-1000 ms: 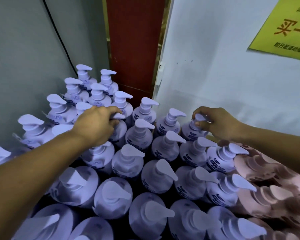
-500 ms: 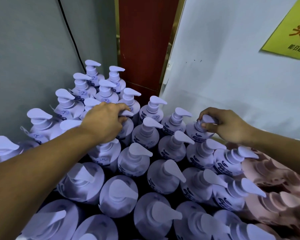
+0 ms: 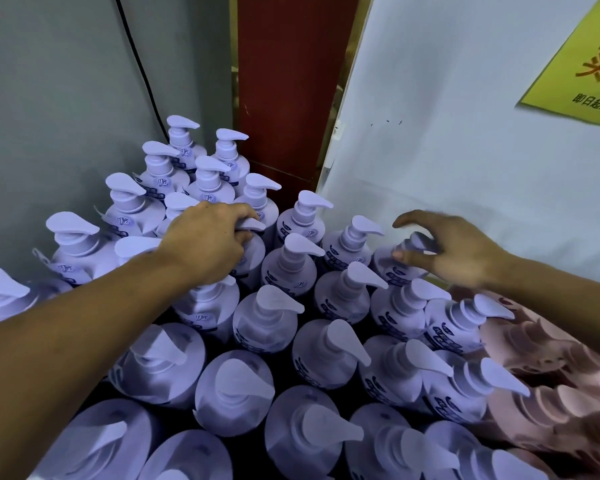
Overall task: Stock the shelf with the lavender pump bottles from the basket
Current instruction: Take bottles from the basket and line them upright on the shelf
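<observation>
Several lavender pump bottles (image 3: 284, 268) stand packed in rows on the shelf and fill the lower view. My left hand (image 3: 205, 242) reaches in from the left. Its fingers are curled over the pump head of one lavender bottle (image 3: 252, 252) in the middle rows. My right hand (image 3: 454, 251) hovers blurred at the back right with spread, relaxed fingers, just over the pump of the back-row lavender bottle (image 3: 395, 268) by the white panel. It grips nothing. No basket is in view.
Pink pump bottles (image 3: 548, 368) stand at the right of the lavender ones. A grey wall (image 3: 49, 98) with a black cable closes the left, a red post (image 3: 288, 81) the back corner. A white panel (image 3: 465, 133) with a yellow poster (image 3: 582, 57) stands behind.
My right hand has let go of the back-row bottle's pump and opened, lifting slightly away. My left hand stays on its pump head. The camera has shifted a little closer.
</observation>
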The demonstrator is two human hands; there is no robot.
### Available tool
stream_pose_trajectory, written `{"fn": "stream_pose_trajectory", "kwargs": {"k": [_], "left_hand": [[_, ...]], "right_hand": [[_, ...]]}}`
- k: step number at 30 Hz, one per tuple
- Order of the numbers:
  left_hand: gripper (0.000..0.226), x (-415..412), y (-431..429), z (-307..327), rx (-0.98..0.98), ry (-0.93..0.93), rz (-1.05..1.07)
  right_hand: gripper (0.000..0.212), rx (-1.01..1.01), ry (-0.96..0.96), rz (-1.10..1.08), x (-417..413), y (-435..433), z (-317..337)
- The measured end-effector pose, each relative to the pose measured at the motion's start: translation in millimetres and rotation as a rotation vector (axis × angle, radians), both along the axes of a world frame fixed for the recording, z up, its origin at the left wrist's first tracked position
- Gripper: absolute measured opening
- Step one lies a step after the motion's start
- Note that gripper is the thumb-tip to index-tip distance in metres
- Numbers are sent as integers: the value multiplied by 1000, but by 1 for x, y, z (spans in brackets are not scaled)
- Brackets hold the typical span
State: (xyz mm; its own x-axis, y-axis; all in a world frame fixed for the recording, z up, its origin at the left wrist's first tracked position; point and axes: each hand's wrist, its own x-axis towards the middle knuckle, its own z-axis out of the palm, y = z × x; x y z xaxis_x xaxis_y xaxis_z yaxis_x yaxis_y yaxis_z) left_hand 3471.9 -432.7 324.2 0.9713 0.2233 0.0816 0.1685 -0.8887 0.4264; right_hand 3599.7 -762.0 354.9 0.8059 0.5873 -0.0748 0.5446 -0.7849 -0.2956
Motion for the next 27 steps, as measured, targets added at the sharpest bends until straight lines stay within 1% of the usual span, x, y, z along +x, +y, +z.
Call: {"fn": "stream_pose_trajectory", "kwargs": {"k": [1, 2, 4, 7, 10, 12, 14, 17, 19, 21, 24, 27], "left_hand": [[29, 0, 0, -1, 1, -1, 1], [28, 0, 1, -2, 9, -5, -1], [28, 1, 0, -4, 24, -31, -20], [30, 1, 2, -6, 30, -58, -42], [33, 0, 2, -6, 37, -67, -47], [34, 1, 1, -7, 43, -80, -36], [32, 2, -1, -9, 71, -81, -42], [29, 0, 0, -12, 125, -84, -55], [30, 1, -1, -10, 120, -119, -43], [31, -1, -2, -9, 120, -127, -39], [28, -1, 0, -9, 128, -128, -66], [30, 0, 2, -7, 122, -103, -64]], "right_hand": [[36, 0, -143, 63, -2, 7, 5], [39, 57, -246, 101, -3, 19, 9], [36, 215, -331, 115, -3, 52, 17], [24, 302, -309, 159, 5, 124, 21], [31, 357, -194, 153, 19, 199, 21], [40, 323, -122, 140, 32, 242, 17], [49, 208, -113, 155, 47, 275, 12], [59, 8, -117, 239, 64, 312, 1], [59, -107, -113, 276, 73, 325, -7], [51, -102, -115, 251, 78, 334, -15], [32, -24, -140, 206, 85, 336, -18], [28, 45, -113, 141, 89, 323, -17]]}}
